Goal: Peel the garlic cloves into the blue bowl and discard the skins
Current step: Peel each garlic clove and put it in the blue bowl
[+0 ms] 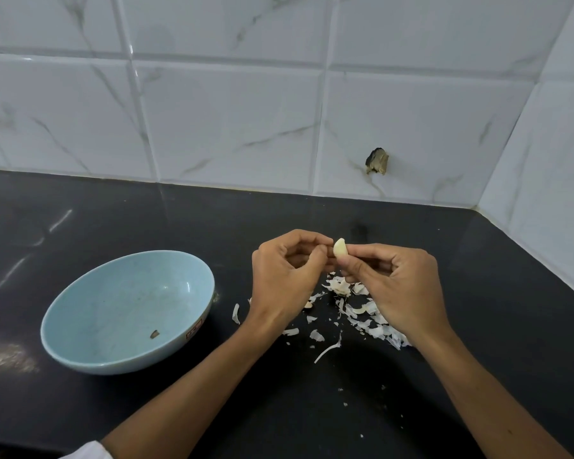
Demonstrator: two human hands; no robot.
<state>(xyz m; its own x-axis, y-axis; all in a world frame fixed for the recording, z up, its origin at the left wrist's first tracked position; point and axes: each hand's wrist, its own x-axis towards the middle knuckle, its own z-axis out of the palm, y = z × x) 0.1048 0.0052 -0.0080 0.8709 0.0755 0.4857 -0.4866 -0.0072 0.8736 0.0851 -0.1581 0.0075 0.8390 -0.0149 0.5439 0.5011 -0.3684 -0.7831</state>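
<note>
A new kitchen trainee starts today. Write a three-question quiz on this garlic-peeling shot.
1. True or false: the garlic clove lies in the blue bowl.
2. Multiple choice: the skins lie A) in the bowl, B) on the black counter, C) on a plate.
3. Fill in: the bowl holds only a small dark ____.

Key
1. False: the fingers of the right hand hold it.
2. B.
3. scrap.

A black countertop (pixel 312 425) carries a blue bowl (pixel 80 326) and scattered garlic skins (pixel 371 326).
</note>
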